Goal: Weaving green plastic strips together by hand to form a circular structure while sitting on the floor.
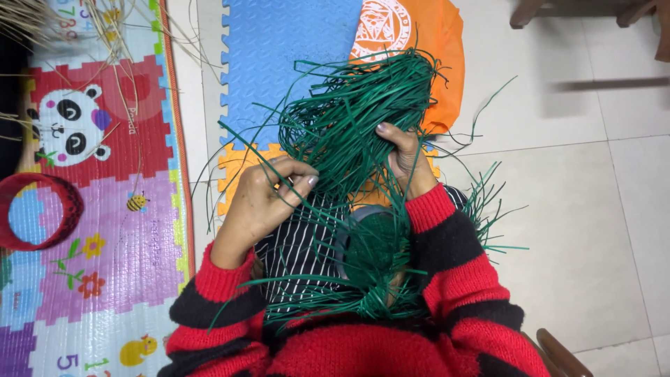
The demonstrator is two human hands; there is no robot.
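Tiled floor (572, 209) carries foam play mats (279, 42). The green strips (349, 119) fan upward at centre, woven base in the lap. The right hand (408, 160) grips the bundle, steadying it; the left hand (262, 199) pinches single strands, separating them.

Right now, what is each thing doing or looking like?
Left hand: closed, pinching a few green strips.
Right hand: gripping the big bunch of strips.
Green strips: loose and tangled, fanning out above the hands.
Woven green piece: partly made, resting on the lap, loose ends sticking out.
Red hoop: lying flat on the play mat.
Orange bag: lying flat, partly under the strips.
Dry straw: scattered on the mat.
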